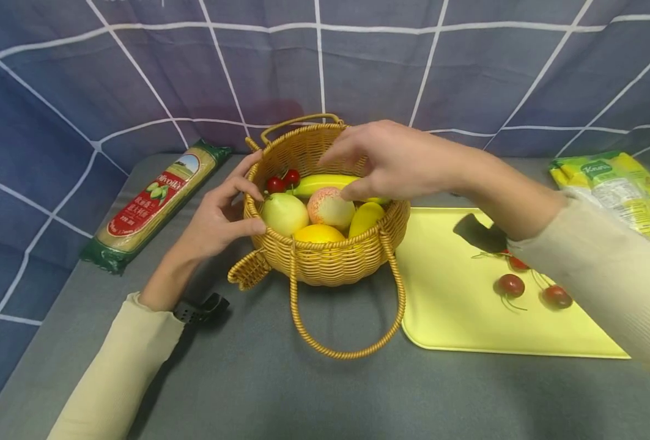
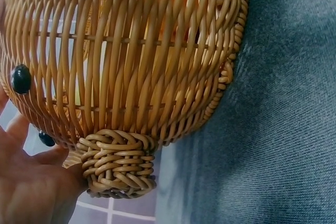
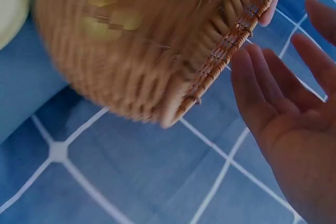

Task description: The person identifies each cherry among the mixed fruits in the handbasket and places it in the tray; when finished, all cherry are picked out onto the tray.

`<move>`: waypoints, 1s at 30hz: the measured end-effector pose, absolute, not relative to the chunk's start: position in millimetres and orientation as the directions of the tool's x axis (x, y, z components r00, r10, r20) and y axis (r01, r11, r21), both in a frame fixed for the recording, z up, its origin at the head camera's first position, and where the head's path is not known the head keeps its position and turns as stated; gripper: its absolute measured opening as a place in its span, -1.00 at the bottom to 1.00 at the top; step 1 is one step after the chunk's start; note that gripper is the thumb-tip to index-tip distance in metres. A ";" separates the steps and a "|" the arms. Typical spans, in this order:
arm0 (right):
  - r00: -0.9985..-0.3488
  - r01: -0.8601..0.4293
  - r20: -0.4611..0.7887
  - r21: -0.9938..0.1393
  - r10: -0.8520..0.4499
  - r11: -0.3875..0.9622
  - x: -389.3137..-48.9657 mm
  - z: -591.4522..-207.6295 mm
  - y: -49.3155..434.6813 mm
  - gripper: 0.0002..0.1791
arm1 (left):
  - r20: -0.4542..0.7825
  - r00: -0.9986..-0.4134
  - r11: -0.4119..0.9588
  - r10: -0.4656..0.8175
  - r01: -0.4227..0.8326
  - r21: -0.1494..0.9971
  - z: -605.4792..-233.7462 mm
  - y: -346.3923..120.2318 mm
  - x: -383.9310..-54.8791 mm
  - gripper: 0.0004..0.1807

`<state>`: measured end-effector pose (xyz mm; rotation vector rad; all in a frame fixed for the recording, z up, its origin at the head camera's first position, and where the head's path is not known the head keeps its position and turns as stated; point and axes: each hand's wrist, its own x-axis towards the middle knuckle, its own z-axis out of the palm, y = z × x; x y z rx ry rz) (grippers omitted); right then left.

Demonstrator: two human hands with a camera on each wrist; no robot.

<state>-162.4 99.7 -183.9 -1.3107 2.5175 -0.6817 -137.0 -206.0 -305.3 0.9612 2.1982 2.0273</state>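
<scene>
Head view, left to right: green-ended pasta packet [image 1: 150, 208] lies slanted on the grey table [image 1: 236, 379], apart from the left hand. Left forearm comes up from the lower left in a cream sleeve [image 1: 118, 366], dark strap [image 1: 200, 308] at the wrist. Left hand [image 1: 209, 217] grips the left rim of the wicker basket [image 1: 330, 266], fingers bent over the edge, thumb at the front; left wrist view shows the thumb by a woven knob [image 2: 118, 163]. Basket sits mid-table, opening up, front handle [image 1: 347, 354] flopped down onto the table, rear handle [image 1: 299, 120] raised. Inside: two cherries [image 1: 283, 181], green pear [image 1: 285, 214], banana [image 1: 321, 183], peach [image 1: 330, 208], yellow fruit [image 1: 319, 233] at front, another, greener one [image 1: 365, 219] at right. Right hand [image 1: 376, 156] hangs over the basket, palm down, fingers apart and holding nothing; thumb tip overlaps the peach, contact can't be told. It hides part of the right rear interior. Right of the basket, yellow tray [image 1: 440, 318] carries loose red cherries [image 1: 510, 285]; right sleeve [image 1: 605, 269] crosses above and blocks part of it. Yellow-green Knorr packet [image 1: 605, 183] lies far right, partly behind that sleeve. Checked cloth [image 1: 374, 67] hangs behind everything.
</scene>
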 end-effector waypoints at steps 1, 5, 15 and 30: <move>-0.565 -0.695 -0.035 -0.518 -0.825 0.498 -168.8 -182.0 90.9 -0.51 | 0.395 -0.812 -0.022 0.429 0.428 0.903 -305.2 -206.3 -136.7 -0.35; -0.508 -0.653 -0.191 -0.551 -0.840 0.520 -193.2 -179.1 60.3 -0.45 | 0.392 -0.814 -0.031 0.428 0.420 0.907 -304.9 -207.8 -135.7 -0.41; -0.356 -0.577 -0.494 -0.552 -0.793 0.603 -227.2 -178.2 14.9 -0.36 | 0.391 -0.809 -0.015 0.438 0.428 0.903 -301.8 -207.5 -138.2 -0.40; -0.419 -0.340 -0.617 -0.574 -0.666 0.745 -240.7 -221.5 2.5 -0.23 | 0.383 -0.819 -0.011 0.428 0.419 0.908 -304.7 -206.8 -136.9 -0.38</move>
